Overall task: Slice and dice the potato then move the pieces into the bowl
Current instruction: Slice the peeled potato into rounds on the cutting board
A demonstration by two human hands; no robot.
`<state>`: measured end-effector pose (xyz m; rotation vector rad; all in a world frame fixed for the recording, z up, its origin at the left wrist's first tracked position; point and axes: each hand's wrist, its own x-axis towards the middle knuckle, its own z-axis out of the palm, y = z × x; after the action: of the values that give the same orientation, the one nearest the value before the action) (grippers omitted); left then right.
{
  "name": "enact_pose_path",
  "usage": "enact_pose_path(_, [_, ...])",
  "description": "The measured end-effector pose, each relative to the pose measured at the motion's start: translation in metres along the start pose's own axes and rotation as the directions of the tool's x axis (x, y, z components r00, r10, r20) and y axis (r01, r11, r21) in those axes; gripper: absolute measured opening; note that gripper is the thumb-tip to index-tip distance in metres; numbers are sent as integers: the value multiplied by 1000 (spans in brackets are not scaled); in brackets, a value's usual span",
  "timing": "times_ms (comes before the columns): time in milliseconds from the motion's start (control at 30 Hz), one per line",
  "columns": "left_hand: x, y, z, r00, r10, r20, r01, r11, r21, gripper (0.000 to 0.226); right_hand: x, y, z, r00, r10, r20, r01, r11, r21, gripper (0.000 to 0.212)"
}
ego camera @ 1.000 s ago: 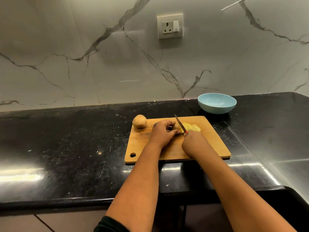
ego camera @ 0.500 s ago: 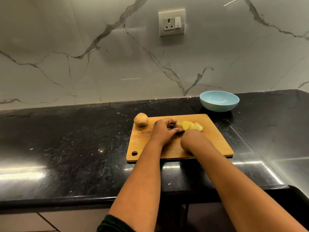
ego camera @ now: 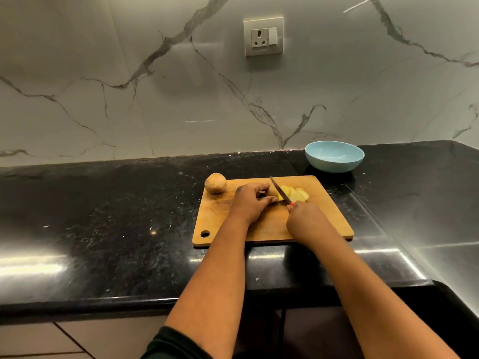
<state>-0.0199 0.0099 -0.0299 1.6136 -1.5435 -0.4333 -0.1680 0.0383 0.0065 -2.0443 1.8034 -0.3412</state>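
On the black stone countertop (ego camera: 103,216) lies a wooden cutting board (ego camera: 329,218), with a hanging hole at its near left corner. A whole unpeeled potato (ego camera: 215,183) sits on the board's far left corner, well apart from the hands. Toward the middle of the board the left hand (ego camera: 250,200) has its fingers curled down over the uncut end of a second potato, pinning it to the wood. Just to its right the knife (ego camera: 280,190) stands angled with its blade against the cut face, and a fan of pale yellow potato slices (ego camera: 296,194) lies overlapped beyond it. The right hand (ego camera: 307,220) grips the knife's red handle. A light blue bowl (ego camera: 334,156) stands on the counter just past the board's far right corner.
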Motion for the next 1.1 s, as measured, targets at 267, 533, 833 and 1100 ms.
enact_pose_path(267, [1, 1, 1, 1000, 0, -17, 0, 1000, 11, 48, -1, -5, 7, 998, 59, 21, -60, 998, 26, 24])
enact_pose_path(533, [3, -1, 0, 999, 7, -36, -7, 1000, 0, 44, 12, -27, 6, 999, 20, 35, -17, 996, -91, 30])
enact_pose_path(833, [4, -4, 0, 1000, 16, -25, -16, 1000, -26, 46, 19, -31, 3, 979, 115, 168, -72, 967, -246, 37])
enact_pose_path(1100, [3, -5, -1, 1000, 7, -14, -7, 1000, -18, 46, 18, -22, -7, 948, 129, 290, -19, 936, -352, 47])
